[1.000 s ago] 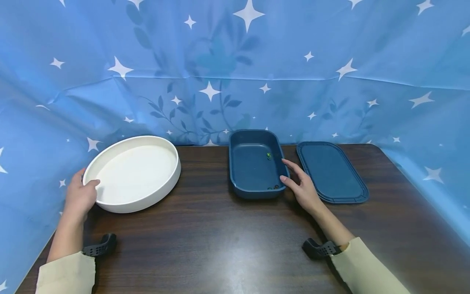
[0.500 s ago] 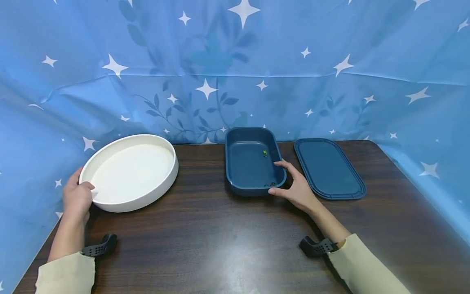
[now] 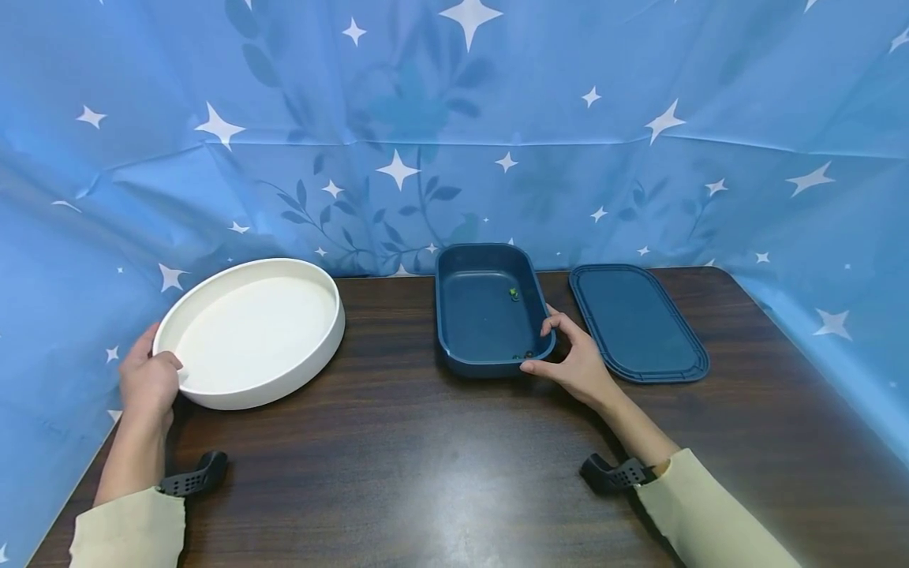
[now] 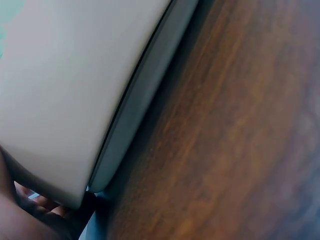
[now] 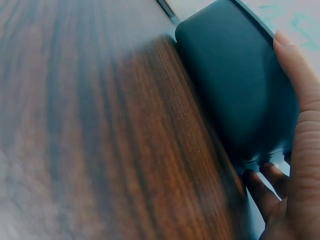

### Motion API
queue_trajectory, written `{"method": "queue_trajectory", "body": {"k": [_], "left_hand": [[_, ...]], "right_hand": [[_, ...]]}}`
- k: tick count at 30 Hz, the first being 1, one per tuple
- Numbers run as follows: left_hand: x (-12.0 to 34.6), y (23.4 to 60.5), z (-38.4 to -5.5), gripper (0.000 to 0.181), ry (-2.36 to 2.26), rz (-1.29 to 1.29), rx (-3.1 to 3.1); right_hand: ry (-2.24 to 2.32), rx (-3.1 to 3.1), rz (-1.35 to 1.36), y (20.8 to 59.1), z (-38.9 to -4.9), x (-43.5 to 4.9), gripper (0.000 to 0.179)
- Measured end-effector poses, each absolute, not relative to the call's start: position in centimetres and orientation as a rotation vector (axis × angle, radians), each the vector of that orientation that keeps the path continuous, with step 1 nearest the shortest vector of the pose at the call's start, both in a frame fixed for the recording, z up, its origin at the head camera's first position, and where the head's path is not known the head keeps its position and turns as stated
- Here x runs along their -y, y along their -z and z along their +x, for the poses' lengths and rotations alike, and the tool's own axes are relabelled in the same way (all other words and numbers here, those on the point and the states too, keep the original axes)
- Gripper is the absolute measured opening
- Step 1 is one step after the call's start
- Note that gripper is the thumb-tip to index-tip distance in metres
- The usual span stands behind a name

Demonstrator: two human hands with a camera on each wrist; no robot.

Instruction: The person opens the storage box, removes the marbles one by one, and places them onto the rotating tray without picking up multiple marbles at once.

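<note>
On the left of the head view a round white tray (image 3: 256, 327) with a raised wall sits on the table. My left hand (image 3: 147, 383) grips its left edge, thumb over the rim and fingers outside. In the left wrist view a grey base (image 4: 135, 110) shows under the white wall. Near the middle stands a deep dark-blue rectangular box (image 3: 483, 331). My right hand (image 3: 577, 361) holds its near right corner, thumb at the front rim and index finger bent over the side rim. Inside lie a small green piece (image 3: 514, 293) and tiny dark bits (image 3: 529, 354).
A dark-blue lid (image 3: 637, 322) of matching shape lies flat to the right of the box. Behind the dark wooden table (image 3: 398, 465) hangs a blue curtain (image 3: 454, 118) with white stars, close to the box's far end.
The right hand's fingers have shifted round the box's near right corner, the thumb moving to the front rim and the index finger bending. The view has shifted slightly; the left hand keeps its grip.
</note>
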State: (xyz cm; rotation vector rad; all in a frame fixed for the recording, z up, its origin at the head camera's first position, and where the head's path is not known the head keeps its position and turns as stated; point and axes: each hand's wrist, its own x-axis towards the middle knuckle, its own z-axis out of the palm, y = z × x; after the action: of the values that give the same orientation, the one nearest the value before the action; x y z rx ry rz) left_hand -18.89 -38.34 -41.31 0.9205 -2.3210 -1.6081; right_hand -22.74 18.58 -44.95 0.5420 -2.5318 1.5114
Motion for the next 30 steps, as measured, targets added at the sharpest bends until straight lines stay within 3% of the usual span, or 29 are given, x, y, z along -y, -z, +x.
{"method": "queue_trajectory", "body": {"k": [11,30], "left_hand": [[38.4,41.1,-18.5,0.079,1.545,0.934,2.378],[33.9,41.3,-19.7,0.081,1.502,0.661,2.548]], "right_hand": [[-1.573,2.443,0.561,45.0,-22.7,-18.5,0.043],[-1.603,2.392,0.582,45.1,-22.8,-18.7,0.043]]}}
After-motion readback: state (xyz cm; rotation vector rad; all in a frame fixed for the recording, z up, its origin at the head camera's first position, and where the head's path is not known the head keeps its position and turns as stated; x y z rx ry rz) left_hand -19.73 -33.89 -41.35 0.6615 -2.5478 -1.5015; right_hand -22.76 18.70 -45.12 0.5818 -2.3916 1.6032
